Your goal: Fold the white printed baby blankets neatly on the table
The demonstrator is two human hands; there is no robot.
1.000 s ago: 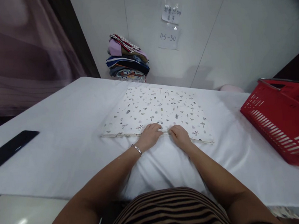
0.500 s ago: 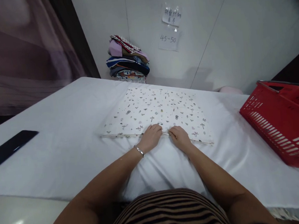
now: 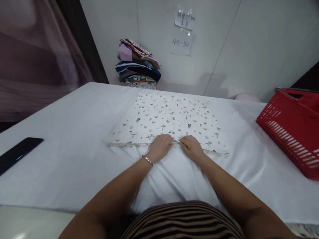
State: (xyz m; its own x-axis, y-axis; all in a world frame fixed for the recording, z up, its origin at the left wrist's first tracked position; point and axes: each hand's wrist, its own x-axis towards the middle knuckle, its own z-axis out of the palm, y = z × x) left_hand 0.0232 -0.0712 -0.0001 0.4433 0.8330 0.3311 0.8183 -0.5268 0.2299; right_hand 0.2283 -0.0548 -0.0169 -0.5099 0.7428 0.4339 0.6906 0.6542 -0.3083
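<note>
A white cloth with small dark prints point(image 3: 170, 116) lies flat and folded on the white-covered table point(image 3: 67, 141). My left hand point(image 3: 160, 147), with a bracelet at the wrist, and my right hand point(image 3: 192, 149) sit side by side at the middle of the cloth's near edge. Both have their fingers curled and pinched on that edge.
A red plastic basket point(image 3: 301, 130) stands at the right of the table. A black phone point(image 3: 12, 157) lies at the left edge. A stack of folded clothes point(image 3: 138, 64) leans at the back against the wall, below two paper notes point(image 3: 182, 31).
Hands stay pinched on the cloth's near edge. Only the view has shifted slightly.
</note>
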